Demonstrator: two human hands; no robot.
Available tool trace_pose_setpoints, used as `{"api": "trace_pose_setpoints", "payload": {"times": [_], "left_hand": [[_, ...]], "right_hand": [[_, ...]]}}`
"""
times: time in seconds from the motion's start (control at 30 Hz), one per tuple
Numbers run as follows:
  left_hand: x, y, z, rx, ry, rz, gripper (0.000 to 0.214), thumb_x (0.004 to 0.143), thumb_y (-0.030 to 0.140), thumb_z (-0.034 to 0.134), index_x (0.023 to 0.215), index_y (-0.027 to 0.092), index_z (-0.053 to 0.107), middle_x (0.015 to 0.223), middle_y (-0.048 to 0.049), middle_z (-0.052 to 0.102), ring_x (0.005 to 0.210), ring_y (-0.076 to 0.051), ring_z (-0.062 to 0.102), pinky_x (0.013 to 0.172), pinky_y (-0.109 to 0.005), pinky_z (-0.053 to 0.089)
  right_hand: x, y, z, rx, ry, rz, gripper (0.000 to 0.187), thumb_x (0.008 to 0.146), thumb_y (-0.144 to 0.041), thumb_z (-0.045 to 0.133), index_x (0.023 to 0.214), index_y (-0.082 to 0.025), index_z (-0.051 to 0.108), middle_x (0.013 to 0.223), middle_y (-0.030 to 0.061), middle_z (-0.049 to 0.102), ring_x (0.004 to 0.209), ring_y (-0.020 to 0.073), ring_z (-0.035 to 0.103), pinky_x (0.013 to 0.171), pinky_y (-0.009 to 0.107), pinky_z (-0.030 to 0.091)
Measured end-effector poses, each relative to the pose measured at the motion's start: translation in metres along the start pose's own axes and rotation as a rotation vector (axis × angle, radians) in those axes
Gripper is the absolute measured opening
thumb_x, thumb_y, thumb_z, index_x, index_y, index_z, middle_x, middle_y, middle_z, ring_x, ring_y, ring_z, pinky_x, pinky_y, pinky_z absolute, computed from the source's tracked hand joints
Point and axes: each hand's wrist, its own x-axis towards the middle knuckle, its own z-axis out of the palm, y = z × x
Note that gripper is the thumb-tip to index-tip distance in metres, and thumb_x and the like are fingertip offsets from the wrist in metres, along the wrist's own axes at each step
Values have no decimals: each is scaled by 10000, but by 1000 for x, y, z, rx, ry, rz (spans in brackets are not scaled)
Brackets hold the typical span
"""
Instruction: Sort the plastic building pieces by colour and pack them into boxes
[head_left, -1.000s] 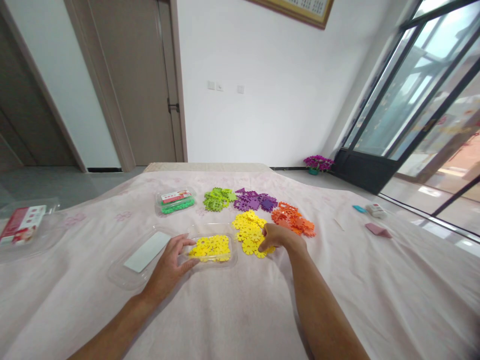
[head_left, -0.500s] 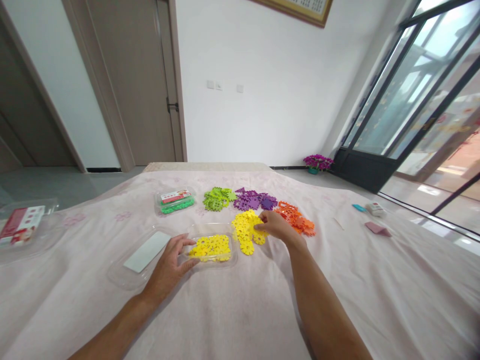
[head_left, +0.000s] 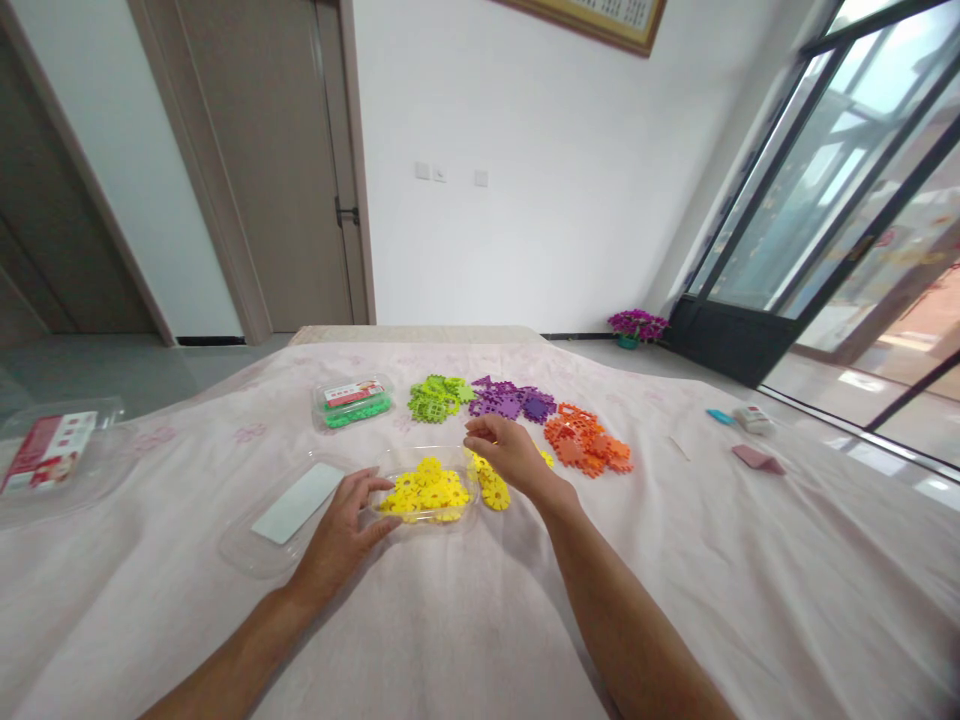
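L hand (head_left: 351,520) grips L end of clear plastic tub (head_left: 471,508) w/ yellow snowflake discs (head_left: 426,490); R hand (head_left: 516,458), fingers loosely curled, above yellow pile (head_left: 494,491), can't tell if holding any.

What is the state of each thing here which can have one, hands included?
Near container: uncovered, yellow pieces heaped inside
Clear lid: off, lying on the cloth
Far container: closed, green pieces inside
Left hand: around the near container's left end
Right hand: partly curled, no piece visible in it
Brown door: looks shut
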Motion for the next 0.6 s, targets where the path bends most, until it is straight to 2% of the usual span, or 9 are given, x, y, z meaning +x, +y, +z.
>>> {"api": "trace_pose_setpoints", "payload": {"times": [0.07, 0.13, 0.27, 0.37, 0.5, 0.6], "left_hand": [[0, 1, 0, -4, 2, 2, 380, 803, 457, 663, 1116, 240, 661, 1347, -109, 514, 1300, -291, 493, 1059, -487, 451], [0, 1, 1, -4, 7, 10, 381, 803, 454, 664, 1119, 241, 657, 1337, -107, 520, 1291, -291, 501, 1058, -488, 451], [0, 0, 1, 7, 38, 23, 388, 800, 461, 668, 1121, 244, 649, 1316, -101, 531, 1269, -290, 520, 1035, -477, 472], [0, -1, -1, 28, 81, 7, 369, 811, 459, 655, 1108, 241, 643, 1312, -97, 529, 1259, -286, 521, 1023, -477, 483], [1, -2, -3, 36, 104, -9, 361, 811, 461, 651, 1087, 229, 642, 1293, -96, 530, 1245, -280, 524, 1020, -477, 487], [1, -2, -3, 37, 100, -6, 368, 813, 469, 649, 1092, 231, 641, 1292, -94, 528, 1251, -280, 520, 1026, -475, 484]], "right_hand": [[0, 5, -13, -138, 9, 22, 219, 821, -249, 651, 1024, -175, 685, 945, 48, 710, 856, 176, 650, 775, 280, 471], [-2, 12, -25, -264, -81, 84, 312, 778, -230, 697, 1086, -182, 683, 1039, 68, 702, 907, 195, 649, 806, 292, 472], [-9, 24, -32, -490, -364, 137, 784, 593, -232, 851, 1330, -240, 584, 1289, 105, 594, 1160, 276, 564, 970, 354, 426], [-13, 26, -24, -590, -482, 162, 989, 523, -241, 894, 1427, -284, 495, 1366, 116, 504, 1258, 316, 486, 1017, 384, 393], [-12, 29, -15, -585, -526, 206, 1060, 534, -271, 897, 1479, -297, 418, 1408, 122, 419, 1274, 312, 469, 1015, 374, 391], [-11, 36, -15, -531, -529, 221, 970, 564, -303, 882, 1438, -315, 464, 1412, 104, 407, 1224, 290, 507, 981, 358, 408]]}}
